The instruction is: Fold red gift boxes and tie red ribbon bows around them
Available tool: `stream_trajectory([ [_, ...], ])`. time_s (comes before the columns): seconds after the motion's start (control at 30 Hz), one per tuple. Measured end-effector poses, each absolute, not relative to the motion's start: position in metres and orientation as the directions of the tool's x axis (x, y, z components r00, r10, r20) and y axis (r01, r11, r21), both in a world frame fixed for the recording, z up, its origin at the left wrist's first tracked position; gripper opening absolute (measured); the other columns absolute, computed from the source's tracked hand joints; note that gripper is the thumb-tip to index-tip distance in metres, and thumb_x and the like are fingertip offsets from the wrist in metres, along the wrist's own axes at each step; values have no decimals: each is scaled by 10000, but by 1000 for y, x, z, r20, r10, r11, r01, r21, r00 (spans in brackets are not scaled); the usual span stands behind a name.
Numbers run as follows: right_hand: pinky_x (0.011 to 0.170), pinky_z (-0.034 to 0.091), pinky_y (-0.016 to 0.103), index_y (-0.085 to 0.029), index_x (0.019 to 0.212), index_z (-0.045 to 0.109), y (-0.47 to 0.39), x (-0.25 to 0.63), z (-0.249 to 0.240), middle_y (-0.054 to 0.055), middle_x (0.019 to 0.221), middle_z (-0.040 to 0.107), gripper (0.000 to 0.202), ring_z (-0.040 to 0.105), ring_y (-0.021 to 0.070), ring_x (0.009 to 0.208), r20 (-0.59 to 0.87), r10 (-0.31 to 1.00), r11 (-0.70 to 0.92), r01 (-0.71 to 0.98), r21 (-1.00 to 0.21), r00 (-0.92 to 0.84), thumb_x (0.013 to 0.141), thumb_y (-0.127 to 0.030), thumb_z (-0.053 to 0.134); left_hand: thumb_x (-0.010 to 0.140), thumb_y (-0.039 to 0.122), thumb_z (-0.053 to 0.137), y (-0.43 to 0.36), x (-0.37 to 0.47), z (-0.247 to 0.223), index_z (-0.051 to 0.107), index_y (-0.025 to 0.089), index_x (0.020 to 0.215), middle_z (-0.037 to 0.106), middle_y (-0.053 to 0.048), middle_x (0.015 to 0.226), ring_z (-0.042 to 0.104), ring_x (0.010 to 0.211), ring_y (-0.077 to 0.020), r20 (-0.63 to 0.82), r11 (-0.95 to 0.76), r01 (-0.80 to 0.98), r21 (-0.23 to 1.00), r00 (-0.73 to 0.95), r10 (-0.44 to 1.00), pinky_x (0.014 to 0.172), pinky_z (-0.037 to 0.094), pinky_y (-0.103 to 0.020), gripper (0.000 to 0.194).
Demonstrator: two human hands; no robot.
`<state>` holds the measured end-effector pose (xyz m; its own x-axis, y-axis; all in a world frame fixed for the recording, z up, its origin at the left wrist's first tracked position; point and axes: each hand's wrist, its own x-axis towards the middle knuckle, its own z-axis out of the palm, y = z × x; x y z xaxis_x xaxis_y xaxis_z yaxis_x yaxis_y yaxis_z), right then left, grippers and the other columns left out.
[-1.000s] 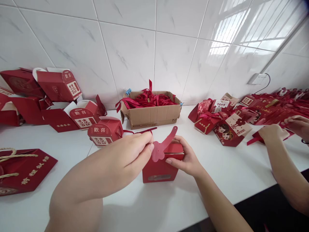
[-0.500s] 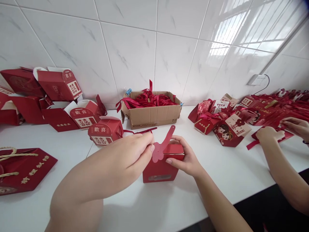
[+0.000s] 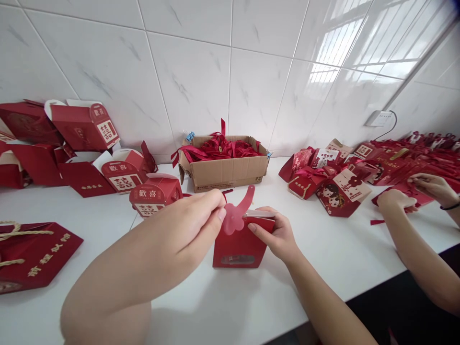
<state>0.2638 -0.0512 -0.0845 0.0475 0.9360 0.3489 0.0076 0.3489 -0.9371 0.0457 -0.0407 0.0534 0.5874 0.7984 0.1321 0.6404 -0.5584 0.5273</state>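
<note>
A small red gift box (image 3: 235,247) with a clear window low on its front stands upright on the white table. My right hand (image 3: 273,231) grips its top edge from the right, thumb on the front face and fingers behind. A red, slightly see-through flower-shaped tag (image 3: 233,219) with a curved strip, a hole at its tip, lies against the box's top left corner. My left hand (image 3: 201,218) pinches the left side of this tag between thumb and fingers. The fingertips cover that side of the tag. A dark red ribbon, mostly hidden, shows behind the left hand.
Behind stands a cardboard carton (image 3: 230,172) full of red ribbons. Red folded boxes (image 3: 124,172) are piled at the left, near a bag with rope handles (image 3: 46,254). More decorated boxes (image 3: 339,194) sit at the right, where another person's hands (image 3: 397,199) handle a red piece.
The tag has shifted slightly left and up with my left hand. The box's top now shows a pale edge where a red panel showed before. The other person's hands have moved a little.
</note>
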Motion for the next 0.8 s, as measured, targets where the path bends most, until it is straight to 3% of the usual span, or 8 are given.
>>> stream_trajectory([
  [0.13,581,535,239,-232,869,644,-48,265,-86,13,844,654,107,647,152,738,323,924,341,-59,-938,206,792,-280,701,910,404,402,-29,51,55,546,227,790,557,5,684,514,599,-146,144,-513,574,638,565,812,512,412,-252,258],
  [0.27,577,552,254,-267,951,599,-45,270,-88,0,876,657,201,657,159,745,316,909,353,-99,-930,272,783,-276,708,905,445,412,-14,66,50,566,234,867,620,-19,886,574,779,-176,177,-476,479,737,544,821,594,456,-265,265],
  [0.37,611,543,258,-268,929,597,-42,273,-90,-4,872,658,150,645,149,748,417,866,436,-8,-900,277,804,-242,675,911,441,408,-3,78,45,560,227,853,626,-17,956,580,866,-182,178,-455,408,791,559,810,685,469,-282,269],
  [0.57,682,525,287,-242,861,591,-39,277,-88,20,881,684,88,644,168,820,569,793,541,177,-822,218,809,-174,610,930,426,379,8,88,37,490,218,796,665,1,809,615,896,-191,34,-339,406,849,598,801,819,450,-343,271],
  [0.8,688,546,319,-236,832,566,-40,276,-84,39,885,688,195,659,194,820,629,750,563,304,-769,202,717,-210,720,924,466,378,5,92,32,522,222,821,671,9,910,616,877,-167,-84,-313,501,807,622,779,674,456,-280,302],
])
